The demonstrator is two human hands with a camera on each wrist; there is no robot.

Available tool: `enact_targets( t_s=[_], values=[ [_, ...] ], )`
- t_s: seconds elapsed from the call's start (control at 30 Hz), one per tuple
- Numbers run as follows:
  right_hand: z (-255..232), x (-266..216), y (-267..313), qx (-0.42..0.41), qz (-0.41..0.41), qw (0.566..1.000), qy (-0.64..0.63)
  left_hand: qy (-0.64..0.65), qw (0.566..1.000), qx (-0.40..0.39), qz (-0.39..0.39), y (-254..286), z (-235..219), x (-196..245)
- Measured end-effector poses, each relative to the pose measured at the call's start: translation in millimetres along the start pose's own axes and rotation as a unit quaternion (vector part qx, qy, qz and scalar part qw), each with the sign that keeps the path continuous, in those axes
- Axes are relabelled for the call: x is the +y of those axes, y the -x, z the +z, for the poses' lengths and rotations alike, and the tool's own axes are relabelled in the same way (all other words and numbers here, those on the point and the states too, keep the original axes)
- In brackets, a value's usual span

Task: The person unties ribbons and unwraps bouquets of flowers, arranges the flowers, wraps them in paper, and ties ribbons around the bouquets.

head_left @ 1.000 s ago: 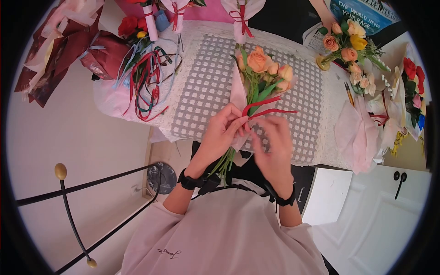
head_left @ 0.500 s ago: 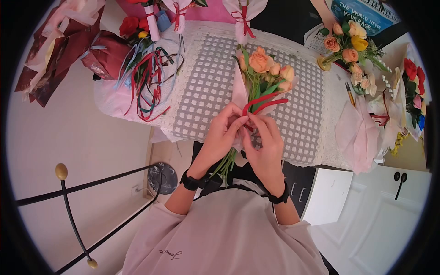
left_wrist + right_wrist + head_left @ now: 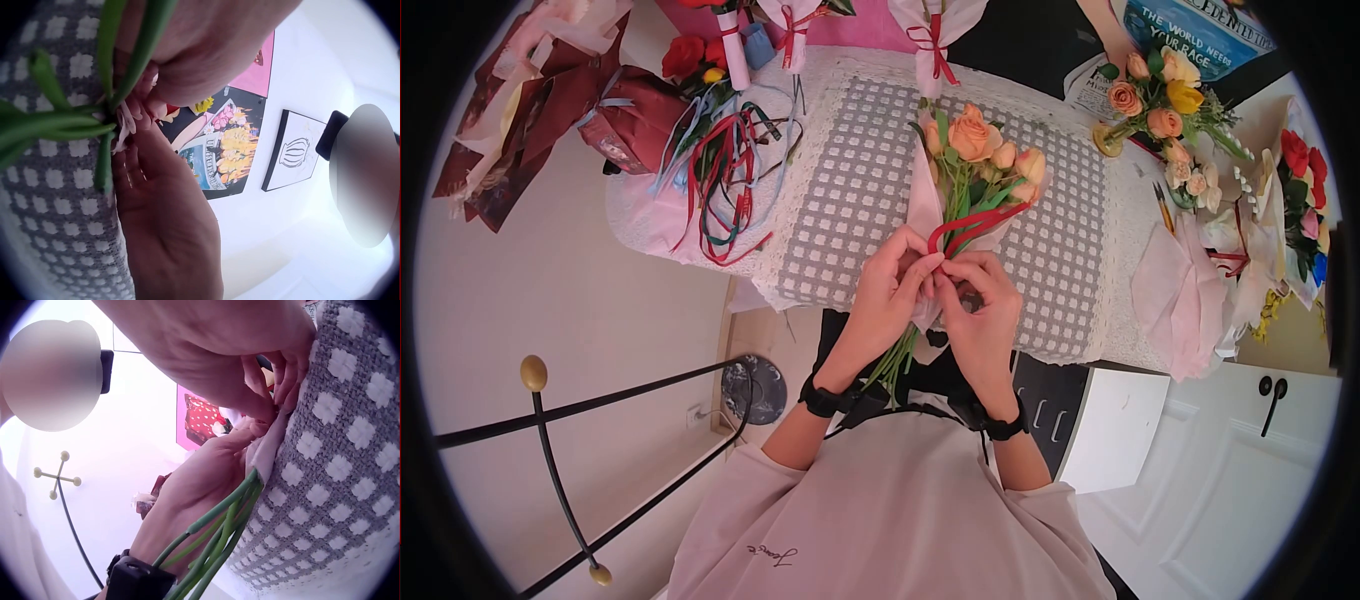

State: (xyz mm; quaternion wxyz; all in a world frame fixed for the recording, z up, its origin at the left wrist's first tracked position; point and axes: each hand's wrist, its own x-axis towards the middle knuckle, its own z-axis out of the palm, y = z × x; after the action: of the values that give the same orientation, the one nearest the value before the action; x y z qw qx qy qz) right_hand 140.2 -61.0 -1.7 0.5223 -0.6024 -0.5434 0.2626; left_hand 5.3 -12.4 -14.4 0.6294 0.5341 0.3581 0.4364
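Observation:
A small bouquet of peach roses (image 3: 973, 135), partly wrapped in pale pink paper (image 3: 924, 195), lies on a grey-and-white checked mat. Gathered around its neck, my left hand (image 3: 888, 290) grips the wrapped stems, thumb close to the binding. A red ribbon (image 3: 970, 225) comes out between the hands, its tails lying up across the leaves and blooms. My right hand (image 3: 983, 305) pinches at the ribbon with thumb and forefinger, fingertips right beside the left thumb. Green stems (image 3: 215, 540) stick out below the left hand; the fingers hide the ribbon's crossing.
Loose ribbons (image 3: 725, 185) lie at the mat's left, near a dark red wrapped bouquet (image 3: 635, 120). Finished-looking bouquets with red bows (image 3: 928, 40) stand at the back. A peach and yellow arrangement (image 3: 1165, 95), pencils (image 3: 1164, 205) and folded pink paper (image 3: 1180, 290) are at right.
My right hand, blurred and spread to the right of the ribbon a second ago, has moved in to pinch it beside the left thumb. The ribbon tails have swung upward over the flowers.

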Motion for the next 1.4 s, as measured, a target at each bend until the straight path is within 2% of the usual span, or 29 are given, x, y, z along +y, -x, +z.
enact_targets(
  t_s=[0.27,0.37,0.43,0.53,0.67,0.73,0.83,0.93,0.97,1.03,1.17,1.23,1.27,1.33,1.37,1.4],
  values=[
    [-2,-5,-2,-0.004,-0.003,0.999,-0.045,-0.012,1.0,0.008,0.007,0,2,1],
    [-3,-1,-1,-0.031,0.042,0.997,-0.057,-0.022,1.0,0.012,0.013,0,3,0],
    [-3,-6,-4,-0.036,0.087,0.988,-0.125,-0.032,0.999,0.018,0.004,0,2,0],
    [-1,-13,-6,-0.037,0.073,0.985,-0.154,-0.048,0.998,0.024,0.018,-1,6,1],
    [1,-8,-3,-0.039,0.068,0.989,-0.125,-0.076,0.997,0.02,0.006,0,6,5],
    [3,-6,0,0.006,0.06,0.995,-0.078,-0.063,0.998,0.022,0.017,0,6,2],
    [-2,-5,-1,0.034,0.025,0.996,-0.084,-0.057,0.998,0.029,0.001,-1,5,1],
    [-5,-8,0,0.045,0.058,0.991,-0.108,-0.057,0.998,0.034,0.008,-2,5,-1],
    [-8,-6,2,0.046,0.058,0.991,-0.109,-0.058,0.998,0.033,0.008,-3,5,-2],
    [-18,-1,7,0.028,0.028,0.999,-0.033,-0.055,0.998,0.038,0.005,-3,4,-4],
    [-39,1,9,-0.021,0.032,0.999,-0.026,-0.068,0.997,0.044,0.004,-3,5,-3],
    [-45,4,10,-0.07,0.067,0.988,-0.119,-0.075,0.996,0.049,0.007,-3,6,-3],
    [-46,6,11,-0.07,0.067,0.988,-0.119,-0.075,0.996,0.049,0.007,-3,6,-4],
    [-48,11,12,-0.066,0.066,0.964,-0.249,-0.071,0.996,0.047,0.01,-4,5,-4],
    [-51,11,13,-0.066,0.066,0.964,-0.249,-0.071,0.996,0.047,0.01,-3,4,-5],
    [-54,10,13,-0.063,0.099,0.95,-0.288,-0.063,0.997,0.048,0.005,-4,4,-6]
  ],
)
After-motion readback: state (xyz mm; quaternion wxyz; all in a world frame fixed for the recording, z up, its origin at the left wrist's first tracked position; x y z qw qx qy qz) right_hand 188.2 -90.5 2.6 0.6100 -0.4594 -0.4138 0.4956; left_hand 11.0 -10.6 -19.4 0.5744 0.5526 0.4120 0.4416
